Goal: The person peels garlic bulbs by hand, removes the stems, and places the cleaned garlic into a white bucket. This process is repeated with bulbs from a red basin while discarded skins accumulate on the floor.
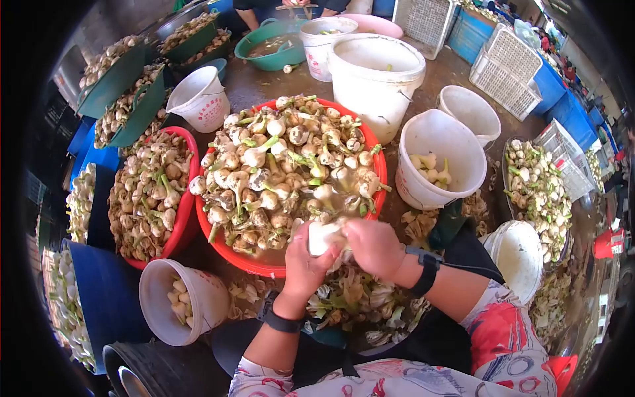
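A pale, peeled-looking garlic bulb (320,239) sits in the grip of my left hand (304,264), above the near rim of a red tub (248,264). My right hand (374,246) is closed, its fingers curled against the same bulb's right side; motion blurs the fingertips. Heaped garlic bulbs (284,169), soil-stained and with short green stems, fill the red tub, with murky water showing near its front. Below my hands lies a pile of stripped garlic skins (367,301).
White buckets with a few clean bulbs stand at right (423,192) and left (210,301). A second red tub (187,221) of garlic is at left. Behind are a large white bucket (370,92) and a green basin (264,61), near another person's hands (296,3).
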The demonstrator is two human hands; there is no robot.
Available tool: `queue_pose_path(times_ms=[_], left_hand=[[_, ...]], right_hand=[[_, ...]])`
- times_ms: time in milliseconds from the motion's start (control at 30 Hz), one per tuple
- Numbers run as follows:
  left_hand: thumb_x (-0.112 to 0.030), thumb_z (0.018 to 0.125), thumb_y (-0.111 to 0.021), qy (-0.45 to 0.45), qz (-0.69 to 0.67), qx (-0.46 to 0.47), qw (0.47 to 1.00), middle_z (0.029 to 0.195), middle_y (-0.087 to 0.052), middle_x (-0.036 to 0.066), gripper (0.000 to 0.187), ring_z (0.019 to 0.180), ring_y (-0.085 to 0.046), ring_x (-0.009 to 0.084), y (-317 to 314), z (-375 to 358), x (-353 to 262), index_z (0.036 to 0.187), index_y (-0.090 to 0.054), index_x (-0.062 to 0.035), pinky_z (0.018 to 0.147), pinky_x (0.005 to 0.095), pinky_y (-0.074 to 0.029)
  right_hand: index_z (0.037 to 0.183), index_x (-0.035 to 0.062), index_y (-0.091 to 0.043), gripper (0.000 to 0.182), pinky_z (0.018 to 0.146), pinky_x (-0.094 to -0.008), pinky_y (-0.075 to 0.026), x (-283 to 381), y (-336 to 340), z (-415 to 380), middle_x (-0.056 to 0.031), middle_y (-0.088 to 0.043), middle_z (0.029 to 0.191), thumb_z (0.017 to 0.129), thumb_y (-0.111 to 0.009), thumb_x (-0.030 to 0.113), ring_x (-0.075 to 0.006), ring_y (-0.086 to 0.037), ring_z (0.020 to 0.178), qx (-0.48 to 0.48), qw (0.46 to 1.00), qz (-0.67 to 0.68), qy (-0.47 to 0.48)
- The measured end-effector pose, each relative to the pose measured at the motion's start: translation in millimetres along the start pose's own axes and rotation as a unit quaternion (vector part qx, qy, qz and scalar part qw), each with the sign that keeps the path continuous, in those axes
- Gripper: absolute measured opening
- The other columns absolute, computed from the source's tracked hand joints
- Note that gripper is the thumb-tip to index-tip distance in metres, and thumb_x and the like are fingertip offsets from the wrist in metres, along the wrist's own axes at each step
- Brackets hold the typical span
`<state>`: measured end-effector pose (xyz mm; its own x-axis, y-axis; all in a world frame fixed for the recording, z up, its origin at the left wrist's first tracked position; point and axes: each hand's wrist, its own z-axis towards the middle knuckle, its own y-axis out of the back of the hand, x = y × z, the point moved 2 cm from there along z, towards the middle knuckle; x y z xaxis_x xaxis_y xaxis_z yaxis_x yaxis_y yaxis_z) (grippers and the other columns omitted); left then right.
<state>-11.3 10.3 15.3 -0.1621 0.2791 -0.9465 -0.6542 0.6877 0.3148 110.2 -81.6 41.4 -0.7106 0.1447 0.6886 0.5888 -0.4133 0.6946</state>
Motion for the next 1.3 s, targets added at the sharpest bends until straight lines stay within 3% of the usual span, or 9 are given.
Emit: queue_pose_path(times_ms=[167,467,567,700,867,967,1033,1167,1300], left_hand=[[-0.015,0.071,-0.065,0.02,-0.173,0.125,0.977,0.09,-0.057,0.004,0.044,0.079,-0.055,0.0143,-9,-7,-8,0.109,-0.048,-0.0023,0.072,0.0275,-0.044],[-0.023,0.084,-0.047,0.238,-0.585,0.019,0.775,0.088,-0.056,0.01,0.03,0.072,-0.055,0.0214,-8,-15,0,0.107,-0.045,-0.0035,0.059,0.0289,-0.045],[-0.029,0.089,-0.034,0.265,-0.66,-0.01,0.703,0.085,-0.056,0.012,0.032,0.066,-0.053,0.0211,0,-12,18,0.103,-0.046,-0.0039,0.05,0.0279,-0.042],[-0.025,0.089,-0.034,0.318,-0.635,-0.102,0.697,0.082,-0.057,0.01,0.027,0.068,-0.055,0.0209,-17,-16,25,0.099,-0.048,-0.0049,0.049,0.0269,-0.043],[-0.019,0.088,-0.033,0.385,-0.548,0.028,0.742,0.086,-0.057,0.013,0.026,0.07,-0.058,0.0203,-28,-31,34,0.102,-0.046,-0.0003,0.053,0.0259,-0.047],[-0.02,0.087,-0.036,0.394,-0.521,-0.01,0.757,0.084,-0.057,0.012,0.026,0.068,-0.058,0.0187,-25,-34,36,0.101,-0.046,-0.0001,0.052,0.0253,-0.046],[-0.02,0.087,-0.037,0.378,-0.509,-0.031,0.773,0.084,-0.058,0.012,0.026,0.068,-0.058,0.0183,-24,-33,37,0.101,-0.047,-0.0004,0.052,0.0254,-0.046],[-0.02,0.086,-0.039,0.371,-0.496,-0.012,0.784,0.083,-0.058,0.009,0.025,0.067,-0.058,0.0158,-29,-17,30,0.101,-0.048,-0.0024,0.052,0.0249,-0.046],[-0.018,0.086,-0.041,0.378,-0.479,0.0,0.792,0.082,-0.059,0.006,0.023,0.067,-0.058,0.0135,-30,-15,35,0.101,-0.05,-0.0037,0.052,0.0232,-0.046]], right_hand=[[0.078,-0.0015,-0.057,0.021,0.052,-0.0355,-0.043,-31,1,9,-0.0168,-0.053,0.06,0.082,-0.045,0.016,-0.0264,-0.054,0.052,0.043,0.864,0.354,-0.355],[0.075,-0.0001,-0.052,0.024,0.05,-0.0398,-0.041,-28,33,14,-0.0173,-0.052,0.059,0.084,-0.042,0.02,-0.0337,-0.053,0.056,-0.229,0.968,0.006,-0.099],[0.097,0.0054,-0.057,0.039,0.081,-0.0393,-0.04,-32,10,-12,-0.0197,-0.055,0.096,0.079,-0.048,0.039,-0.032,-0.053,0.089,0.205,0.92,-0.295,-0.158],[0.112,0.0039,-0.048,0.049,0.091,-0.0342,-0.036,11,-21,-7,-0.0202,-0.045,0.119,0.072,-0.063,0.026,-0.0298,-0.046,0.106,-0.011,0.989,0.08,0.12],[0.074,-0.0001,-0.05,0.016,0.06,-0.0342,-0.048,-31,-33,10,-0.0195,-0.058,0.085,0.078,-0.046,0.015,-0.0243,-0.057,0.07,-0.071,0.667,0.678,-0.301],[0.087,0.0017,-0.046,0.038,0.054,-0.0399,-0.048,-123,27,50,-0.0162,-0.055,0.074,0.085,-0.035,0.038,-0.0272,-0.056,0.065,-0.183,0.549,0.799,-0.166],[0.078,0.0017,-0.052,0.058,0.06,-0.0367,-0.048,-136,57,56,-0.0115,-0.056,0.066,0.083,-0.032,0.056,-0.0251,-0.058,0.065,-0.461,0.563,0.626,-0.28],[0.096,0.0026,-0.057,0.042,0.071,-0.0364,-0.047,-139,-3,87,-0.011,-0.061,0.069,0.082,-0.041,0.039,-0.0298,-0.059,0.076,0.006,0.964,-0.183,-0.194],[0.081,0.0087,-0.065,0.022,0.066,-0.0377,-0.045,-161,-57,110,-0.0067,-0.063,0.083,0.073,-0.052,0.025,-0.028,-0.059,0.076,0.235,0.841,-0.469,-0.133]])
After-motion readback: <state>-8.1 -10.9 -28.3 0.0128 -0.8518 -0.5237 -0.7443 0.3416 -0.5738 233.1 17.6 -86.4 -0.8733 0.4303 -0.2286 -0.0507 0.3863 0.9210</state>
